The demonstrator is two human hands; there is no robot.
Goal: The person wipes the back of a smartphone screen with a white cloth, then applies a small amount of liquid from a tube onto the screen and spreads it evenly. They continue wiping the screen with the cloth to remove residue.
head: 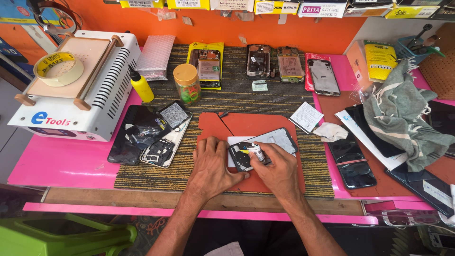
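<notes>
While left hand (212,163) flat, pins phone frame (263,147), right hand (279,170) pinches glue tube (256,151).

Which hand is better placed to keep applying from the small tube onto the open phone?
Right. The right hand already holds the small tube over the open phone; the left hand lies flat, steadying the phone's edge.

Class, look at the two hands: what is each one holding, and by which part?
The right hand pinches a small white tube near its tip. The left hand grips nothing; it presses flat on the phone frame's left end.
</notes>
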